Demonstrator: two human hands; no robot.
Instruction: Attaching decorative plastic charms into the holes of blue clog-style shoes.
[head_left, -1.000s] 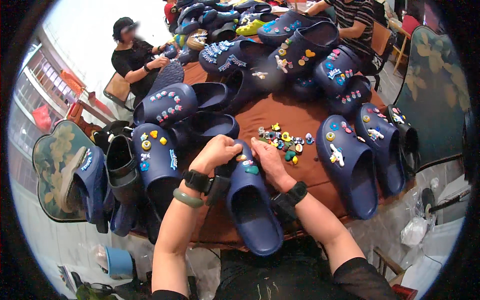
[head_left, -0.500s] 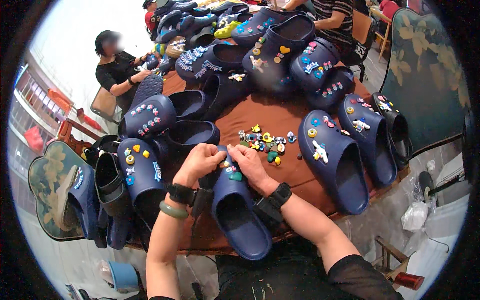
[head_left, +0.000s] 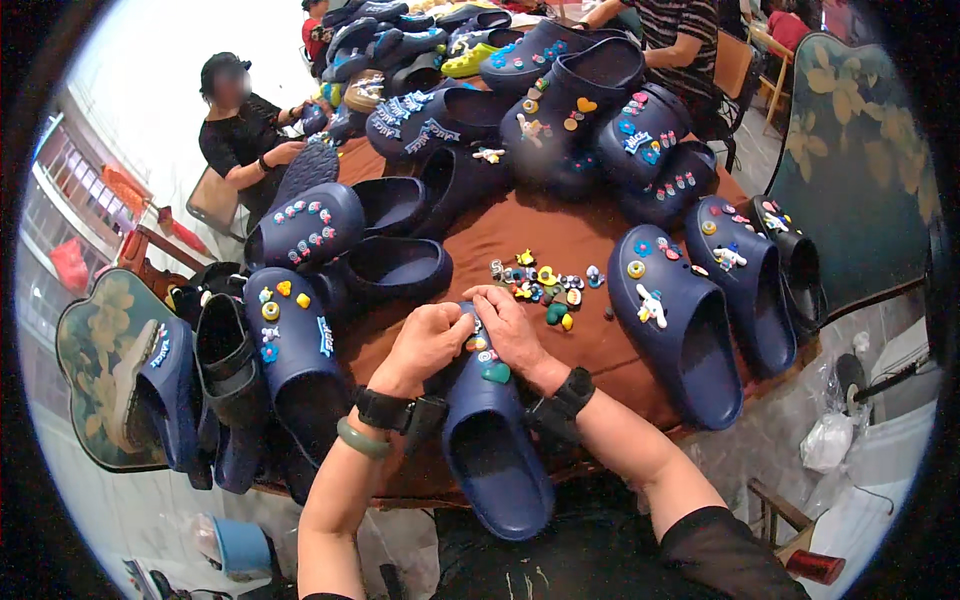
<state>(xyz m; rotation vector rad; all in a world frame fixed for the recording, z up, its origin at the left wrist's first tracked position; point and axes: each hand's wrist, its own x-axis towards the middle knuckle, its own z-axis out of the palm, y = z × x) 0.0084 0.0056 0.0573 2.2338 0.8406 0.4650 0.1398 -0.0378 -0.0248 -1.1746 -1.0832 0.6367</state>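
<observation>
A navy blue clog (head_left: pixel 497 440) lies at the near edge of the table with its heel toward me and its toe under my hands. Bent fingers of my left hand (head_left: pixel 432 340) press against the left side of the toe. My right hand (head_left: pixel 510 330) wraps the toe from the right, its thumb and fingers meeting the left hand's near a small charm. A green charm (head_left: pixel 495 372) and a few others show on the clog's upper. The fingertips hide the front of the toe. Just beyond my hands lies a pile of loose colourful charms (head_left: pixel 548 284).
More decorated navy clogs stand around: one at left (head_left: pixel 295 345), a pair at right with a nearer clog (head_left: pixel 672 320), and a heap (head_left: pixel 575 110) at the back. A brown cloth (head_left: pixel 480 235) covers the table. A co-worker (head_left: pixel 240 130) handles a shoe at far left.
The clog and both hands appear slightly lower and to the right in the view, as does most of the table. Both hands stay at the toe, the right fingers now reaching further over it.
</observation>
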